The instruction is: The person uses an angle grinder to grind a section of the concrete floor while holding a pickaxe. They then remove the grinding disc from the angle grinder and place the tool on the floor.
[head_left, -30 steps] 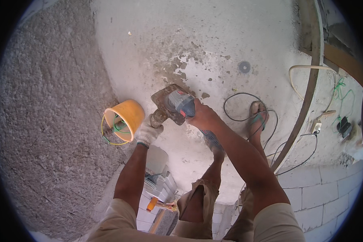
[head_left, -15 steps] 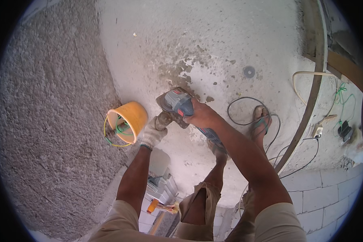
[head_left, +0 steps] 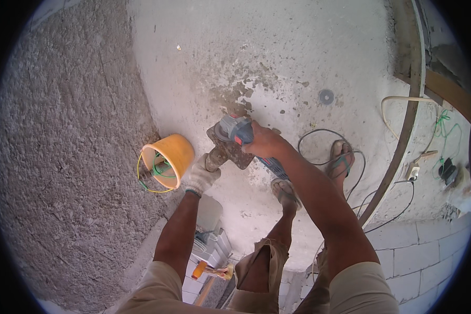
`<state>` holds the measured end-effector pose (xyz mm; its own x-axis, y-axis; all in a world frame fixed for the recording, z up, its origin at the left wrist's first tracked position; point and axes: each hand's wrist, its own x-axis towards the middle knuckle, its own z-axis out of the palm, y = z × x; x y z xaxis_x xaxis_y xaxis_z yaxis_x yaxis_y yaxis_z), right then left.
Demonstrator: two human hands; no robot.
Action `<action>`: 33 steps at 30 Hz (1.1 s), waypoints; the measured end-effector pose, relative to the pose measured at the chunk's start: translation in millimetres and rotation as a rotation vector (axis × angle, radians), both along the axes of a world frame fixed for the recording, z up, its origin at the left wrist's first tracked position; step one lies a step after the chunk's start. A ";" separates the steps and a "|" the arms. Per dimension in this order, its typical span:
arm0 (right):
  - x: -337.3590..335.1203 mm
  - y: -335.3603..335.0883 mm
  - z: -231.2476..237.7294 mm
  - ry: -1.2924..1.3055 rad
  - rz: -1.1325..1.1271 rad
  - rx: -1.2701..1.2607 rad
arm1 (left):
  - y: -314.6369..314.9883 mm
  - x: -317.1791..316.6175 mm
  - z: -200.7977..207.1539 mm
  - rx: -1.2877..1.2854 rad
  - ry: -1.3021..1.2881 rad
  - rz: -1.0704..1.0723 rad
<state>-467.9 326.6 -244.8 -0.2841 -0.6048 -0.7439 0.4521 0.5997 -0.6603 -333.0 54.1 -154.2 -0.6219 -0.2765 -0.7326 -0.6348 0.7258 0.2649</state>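
My right hand [head_left: 264, 141], bare, is closed around the body of a blue-grey angle grinder [head_left: 235, 128]. The grinder's head lies over a flat, brown, dirt-caked plate [head_left: 229, 152] with a thick round handle. In a white work glove, my left hand [head_left: 200, 175] grips that handle [head_left: 213, 161]. What exactly the plate belongs to cannot be told, and the grinder's disc is mostly hidden under its head. Both hands are held out above the pale concrete floor [head_left: 256, 209].
A yellow-orange bucket [head_left: 180, 152] tilts beside my left hand, with green cord in it. A loose grey disc [head_left: 326, 96] lies on the floor. Dark cable [head_left: 319, 131] loops near my sandalled feet [head_left: 341, 157]. At right are a wooden strip [head_left: 397, 157] and a socket block [head_left: 412, 171].
The plate and grinder have shifted slightly to the right, and more of the plate now shows below the grinder's head. Both grips are unchanged.
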 end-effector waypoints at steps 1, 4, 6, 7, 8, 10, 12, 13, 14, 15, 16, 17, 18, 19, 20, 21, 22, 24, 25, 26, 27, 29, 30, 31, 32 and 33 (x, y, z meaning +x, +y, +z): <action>4.0 -0.7 1.1 0.010 -0.023 -0.005 | 0.6 0.4 0.3 -0.006 0.001 -0.006; 6.3 -3.2 5.7 0.022 -0.046 0.007 | -1.0 1.1 -1.3 -0.016 -0.004 -0.016; -7.7 -4.4 9.3 0.008 -0.001 0.054 | -4.3 4.6 -2.5 -0.011 -0.014 -0.008; -7.2 -3.0 7.0 0.003 -0.004 0.008 | -3.9 3.9 -2.9 -0.001 -0.007 -0.002; -6.5 0.3 4.6 -0.003 -0.007 -0.037 | -3.1 3.4 -3.6 0.009 0.001 0.004; -4.5 2.3 3.2 -0.023 0.013 -0.047 | 2.9 3.6 -0.4 -0.012 -0.034 0.005; -13.3 1.3 7.0 -0.040 0.050 0.022 | 11.4 -8.1 7.9 -0.075 -0.105 -0.017; -14.6 2.7 7.0 -0.042 0.029 0.009 | 7.2 -7.6 6.3 -0.049 -0.066 -0.008; -9.0 8.4 3.4 -0.049 0.011 0.000 | 3.2 -1.3 1.9 -0.020 -0.032 0.004; -3.1 14.6 0.1 -0.055 -0.007 -0.009 | -1.3 4.1 -2.9 0.009 0.003 0.016; 8.1 21.7 -6.4 -0.082 -0.016 -0.015 | 1.6 2.5 -5.9 0.034 0.001 0.033; 20.4 26.8 -8.8 -0.111 -0.026 -0.026 | 2.9 0.0 -5.0 0.054 -0.004 0.049; 33.0 32.0 -10.7 -0.139 -0.036 -0.036 | 5.1 -1.8 -3.9 0.074 -0.008 0.065; 35.8 34.2 -3.0 -0.150 -0.025 -0.045 | 1.0 0.2 -2.3 0.050 -0.006 0.051; 37.1 39.2 7.4 -0.161 -0.014 -0.052 | -2.9 4.3 -2.8 0.027 -0.004 0.037; 38.4 42.8 15.9 -0.171 -0.003 -0.060 | -7.1 8.5 -2.7 0.004 -0.003 0.023; 42.8 49.8 18.0 -0.182 -0.004 -0.058 | -7.3 8.1 -4.5 0.014 0.003 0.034; 48.2 60.2 19.8 -0.204 -0.004 -0.060 | -8.8 8.7 -5.7 0.027 0.014 0.059; 48.4 62.7 18.6 -0.209 -0.013 -0.061 | -5.1 7.1 -5.5 0.039 0.024 0.056; 48.7 64.3 17.4 -0.214 -0.021 -0.064 | -2.3 5.9 -4.0 0.049 0.034 0.054; 49.1 65.1 16.2 -0.219 -0.029 -0.069 | -0.1 4.7 -2.0 0.058 0.043 0.052; 43.2 56.5 7.8 -0.193 -0.081 -0.106 | 9.2 -1.1 -1.2 0.016 -0.022 0.000; 38.5 51.0 2.4 -0.181 -0.107 -0.125 | 13.7 -4.4 -1.4 -0.006 -0.054 -0.026; 30.4 42.9 -0.1 -0.170 -0.102 -0.121 | 11.5 -3.2 -1.9 -0.005 -0.036 -0.012; 22.7 36.2 -1.8 -0.163 -0.097 -0.114 | 9.3 -0.1 -4.0 0.001 -0.020 0.003; 18.5 33.6 -1.0 -0.156 -0.093 -0.104 | 7.1 2.7 -5.9 0.008 -0.005 0.018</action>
<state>-449.4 360.2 -245.7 -0.2290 -0.6572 -0.7181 0.6038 0.4827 -0.6344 -330.3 61.2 -160.1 -0.6135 -0.2818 -0.7377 -0.6488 0.7124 0.2675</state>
